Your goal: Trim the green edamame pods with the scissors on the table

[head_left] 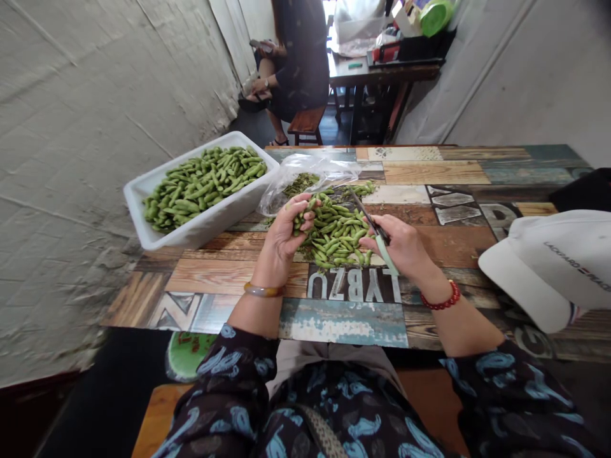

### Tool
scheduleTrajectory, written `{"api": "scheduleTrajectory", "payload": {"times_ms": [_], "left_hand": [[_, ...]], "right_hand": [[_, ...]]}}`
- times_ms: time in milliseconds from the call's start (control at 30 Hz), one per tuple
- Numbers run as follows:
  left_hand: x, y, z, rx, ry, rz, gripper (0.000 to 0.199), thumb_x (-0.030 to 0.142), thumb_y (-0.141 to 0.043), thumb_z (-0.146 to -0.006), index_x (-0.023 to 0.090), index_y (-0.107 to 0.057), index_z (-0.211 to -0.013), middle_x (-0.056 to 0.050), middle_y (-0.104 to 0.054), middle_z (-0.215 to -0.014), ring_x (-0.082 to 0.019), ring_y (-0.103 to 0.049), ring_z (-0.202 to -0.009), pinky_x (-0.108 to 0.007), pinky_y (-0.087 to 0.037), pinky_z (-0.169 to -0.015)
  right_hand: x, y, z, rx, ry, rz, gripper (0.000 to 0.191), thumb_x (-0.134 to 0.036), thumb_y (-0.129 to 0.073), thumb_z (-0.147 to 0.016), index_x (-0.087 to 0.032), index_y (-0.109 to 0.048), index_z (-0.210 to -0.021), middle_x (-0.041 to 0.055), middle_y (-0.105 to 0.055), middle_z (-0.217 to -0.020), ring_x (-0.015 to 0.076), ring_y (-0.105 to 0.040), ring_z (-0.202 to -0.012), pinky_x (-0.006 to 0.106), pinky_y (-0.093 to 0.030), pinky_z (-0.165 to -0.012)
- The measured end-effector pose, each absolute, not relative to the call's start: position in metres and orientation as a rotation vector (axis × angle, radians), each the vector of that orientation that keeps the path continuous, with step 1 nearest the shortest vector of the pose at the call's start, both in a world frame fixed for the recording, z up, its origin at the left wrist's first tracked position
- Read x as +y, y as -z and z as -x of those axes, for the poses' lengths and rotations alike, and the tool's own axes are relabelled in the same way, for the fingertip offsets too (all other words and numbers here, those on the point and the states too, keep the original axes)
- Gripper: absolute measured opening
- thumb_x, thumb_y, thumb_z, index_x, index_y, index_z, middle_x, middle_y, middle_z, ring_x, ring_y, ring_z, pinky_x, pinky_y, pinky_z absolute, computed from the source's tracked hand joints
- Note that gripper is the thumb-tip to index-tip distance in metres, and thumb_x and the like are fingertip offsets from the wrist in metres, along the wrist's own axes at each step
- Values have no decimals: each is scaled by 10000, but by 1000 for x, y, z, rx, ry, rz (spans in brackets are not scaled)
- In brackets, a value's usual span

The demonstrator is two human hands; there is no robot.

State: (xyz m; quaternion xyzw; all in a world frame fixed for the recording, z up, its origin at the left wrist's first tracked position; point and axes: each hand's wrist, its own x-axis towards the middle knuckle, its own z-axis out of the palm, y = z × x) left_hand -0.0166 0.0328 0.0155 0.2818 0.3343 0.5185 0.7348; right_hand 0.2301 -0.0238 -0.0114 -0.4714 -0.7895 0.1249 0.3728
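Observation:
My left hand (287, 228) is closed around a few green edamame pods (300, 219), held above the left side of a loose pile of edamame (337, 232) on the table. My right hand (400, 243) grips scissors (380, 238) with a pale green handle at the pile's right side. Their dark blades point up and away from me, over the pods. Whether the blades are apart is too small to tell. Behind the pile, a clear plastic bag (329, 166) lies spread out with small green trimmings (301, 183) in it.
A white plastic tub (200, 238) heaped with edamame (205, 184) stands at the left, beside the wall. A white cap (554, 261) lies on the patchwork wooden table (344, 321) at the right. Beyond the table, a person (300, 57) sits on a wooden stool (307, 121).

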Motion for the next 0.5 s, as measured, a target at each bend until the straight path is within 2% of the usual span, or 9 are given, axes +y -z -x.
{"api": "scheduleTrajectory", "payload": {"times_ms": [100,167,233,367,433,500], "left_hand": [[33,-14,16,795,-1069,-739,362,127,-736,-617,158,-662,-970,-51,-681,-874,-30,-453,-528,-136,-234,-400],[32,-10,14,880,-1054,-894,386,179,-752,-640,169,-685,-1021,-13,-638,-767,-43,-422,-500,-160,-222,-408],[32,-5,9,1025,-1065,-1156,333,222,-745,-685,182,-711,-1013,9,-594,-698,-67,-434,-515,-180,-271,-448],[32,7,-1,1359,-968,-1826,191,174,-719,-716,189,-722,-906,-40,-676,-845,-156,-577,-724,-251,-431,-681],[30,10,-6,1482,-819,-2045,174,173,-711,-733,200,-712,-905,-71,-698,-907,-210,-615,-828,-290,-445,-756],[28,10,-9,1558,-669,-2173,116,202,-704,-757,209,-701,-873,-91,-703,-922,-244,-628,-882,-306,-446,-766]], "right_hand": [[-24,11,-230,-2031,-311,1214,426,-514,-633,-892,-204,-629,-1184,93,-688,-912,269,-671,-860,396,-550,-766],[-24,11,-230,-2037,-293,1206,429,-521,-628,-893,-199,-630,-1175,94,-682,-912,263,-667,-845,391,-548,-756],[-24,11,-229,-2040,-282,1197,426,-524,-619,-898,-193,-631,-1167,95,-679,-913,256,-665,-835,384,-548,-753],[-25,10,-228,-2029,-272,1196,426,-524,-609,-905,-182,-633,-1158,103,-680,-917,254,-665,-830,381,-548,-752],[-25,11,-228,-2028,-280,1203,427,-526,-613,-902,-189,-632,-1164,100,-679,-918,255,-665,-826,381,-549,-745],[-24,12,-228,-2028,-285,1204,434,-534,-618,-895,-197,-632,-1168,94,-675,-914,253,-665,-823,377,-549,-744]]}}
